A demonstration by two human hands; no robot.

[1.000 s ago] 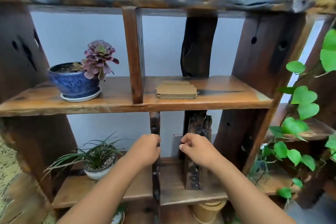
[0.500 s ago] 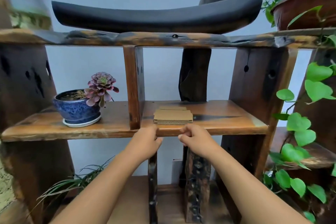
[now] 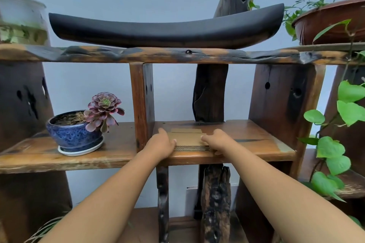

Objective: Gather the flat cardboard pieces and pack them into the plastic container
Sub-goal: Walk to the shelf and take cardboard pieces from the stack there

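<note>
While both arms reach forward, the left hand [image 3: 161, 145] and right hand [image 3: 216, 141] clasp opposite ends of the corrugated cardboard stack [image 3: 189, 141] on the rough wooden shelf [image 3: 256, 140], fingers seemingly curled over its top.

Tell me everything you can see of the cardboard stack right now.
The cardboard stack is a low pile of flat brown corrugated sheets, fluted edges facing the camera, lying level near the front of the wooden shelf. A smaller piece shows behind its top. The left hand touches its left end, the right hand its right end.
</note>
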